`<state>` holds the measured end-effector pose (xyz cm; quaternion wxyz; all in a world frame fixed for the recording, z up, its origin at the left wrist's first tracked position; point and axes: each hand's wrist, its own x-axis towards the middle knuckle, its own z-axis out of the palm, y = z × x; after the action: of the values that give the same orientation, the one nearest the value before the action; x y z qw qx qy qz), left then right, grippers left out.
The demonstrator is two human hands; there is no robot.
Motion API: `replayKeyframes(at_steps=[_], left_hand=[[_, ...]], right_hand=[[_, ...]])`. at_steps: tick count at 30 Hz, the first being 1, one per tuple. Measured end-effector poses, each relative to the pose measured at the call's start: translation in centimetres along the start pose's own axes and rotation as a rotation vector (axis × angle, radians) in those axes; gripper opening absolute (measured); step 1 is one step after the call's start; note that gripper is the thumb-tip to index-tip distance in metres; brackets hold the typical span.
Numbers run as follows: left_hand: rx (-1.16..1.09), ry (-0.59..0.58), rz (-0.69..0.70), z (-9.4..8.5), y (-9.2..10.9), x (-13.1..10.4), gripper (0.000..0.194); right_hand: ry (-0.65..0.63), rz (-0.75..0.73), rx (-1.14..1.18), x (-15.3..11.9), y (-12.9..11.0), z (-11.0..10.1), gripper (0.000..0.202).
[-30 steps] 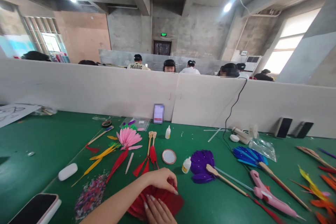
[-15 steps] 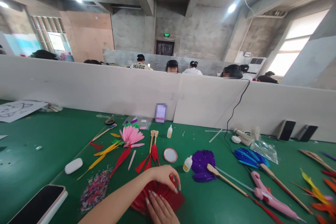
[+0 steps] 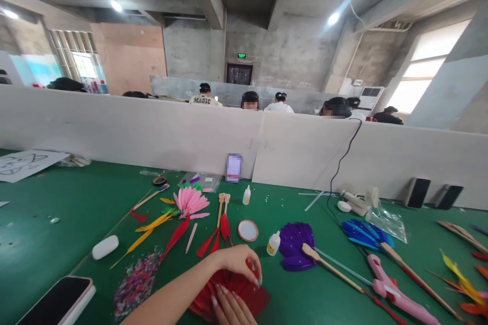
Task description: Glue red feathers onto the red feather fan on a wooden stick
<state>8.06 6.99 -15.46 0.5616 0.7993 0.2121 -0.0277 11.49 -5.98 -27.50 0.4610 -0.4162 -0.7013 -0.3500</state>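
Note:
A red feather fan (image 3: 202, 298) lies on the green table at the bottom middle, partly covered by both hands. My left hand (image 3: 241, 263) arches over its upper edge, fingers curled down and tips brought together in a pinch at the red feathers. Whatever sits between those fingertips is too small to make out. Flat across the fan rests my right hand (image 3: 233, 307), fingers stretched out and pressing on the feathers. Just beyond the hands are a round white lid with a reddish rim (image 3: 248, 230) and a small white glue bottle (image 3: 273, 244).
To the right lie a purple feather fan (image 3: 297, 246), a blue feather fan (image 3: 368, 233) and a pink glue gun (image 3: 400, 292). At left are pink feathers (image 3: 190, 201), a multicoloured glittery piece (image 3: 137, 284) and a phone (image 3: 53, 302). A white partition (image 3: 190, 132) runs behind, with people beyond it.
The view has tilted slightly upward, so the table things sit a little lower. Both hands stay at the red fan in nearly the same pose.

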Motion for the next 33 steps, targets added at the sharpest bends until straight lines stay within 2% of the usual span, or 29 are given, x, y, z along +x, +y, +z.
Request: replayKeyframes(at_steps=[7,15,18,21,26,33], left_hand=[[-0.037,0.036,0.024,0.4,-0.2,0.1,0.046],[-0.019,0.033,0.109,1.1,0.4,0.5,0.025],[0.018,0.025,0.121,1.0,0.6,0.7,0.030],[0.038,0.007,0.114,0.8,0.6,0.8,0.032],[0.052,-0.009,0.079,0.9,0.4,1.2,0.032],[-0.010,-0.032,0.076,1.7,-0.2,1.9,0.031]], right_hand=[[0.071,0.033,0.013,-0.3,-0.1,0.6,0.042],[-0.025,-0.006,0.005,-0.7,0.3,0.0,0.039],[-0.096,-0.034,0.016,-0.7,0.4,-0.4,0.036],[-0.236,-0.082,0.044,-0.2,0.4,-0.9,0.026],[-0.438,-0.128,0.094,1.4,0.4,-1.5,0.030],[-0.515,-0.121,0.125,1.7,0.5,-1.9,0.027]])
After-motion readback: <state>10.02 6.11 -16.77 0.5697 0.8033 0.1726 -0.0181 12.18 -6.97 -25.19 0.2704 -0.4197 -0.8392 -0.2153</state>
